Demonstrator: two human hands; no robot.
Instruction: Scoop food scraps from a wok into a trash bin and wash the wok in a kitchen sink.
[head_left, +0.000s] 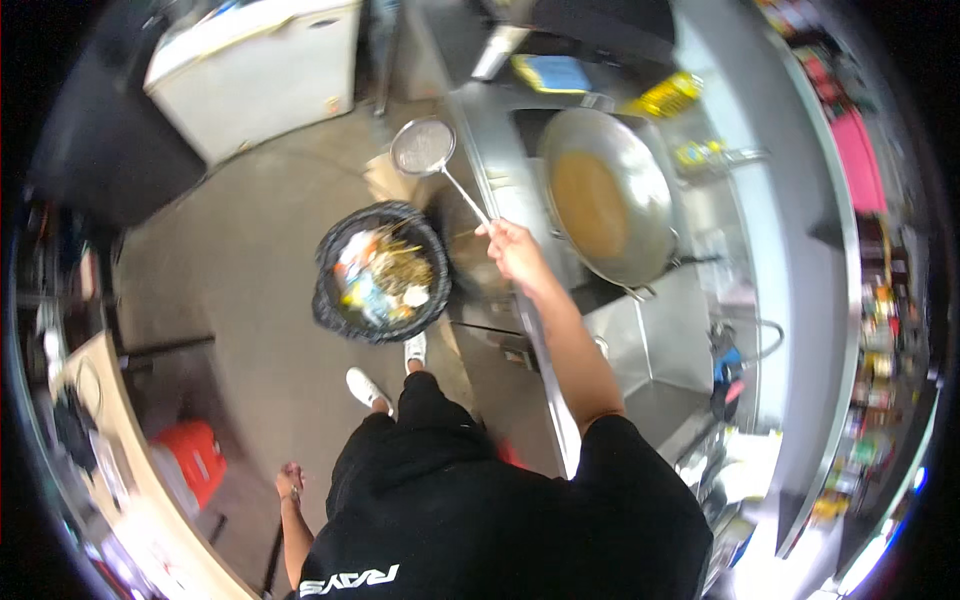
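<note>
A fine-mesh skimmer (423, 147) with a long metal handle is in my right hand (514, 252), whose fingers close on the handle's end. Its round mesh head is held out beyond a trash bin lined with a black bag (326, 296). Mixed food scraps and wrappers (386, 277) lie in the bin. To the right of my right hand, a large metal wok (652, 195) with brown liquid (589, 202) sits on the stove. My left hand (290, 480) hangs low by my left side; its fingers look curled, and I cannot tell whether it holds anything.
A steel sink (637, 337) adjoins the stove. Yellow-wrapped bottles (670, 94) stand behind the wok. A white chest freezer (255, 82) is at the upper left. A wooden table (112, 420) and a red container (196, 461) are at the lower left. Shelves of jars line the right.
</note>
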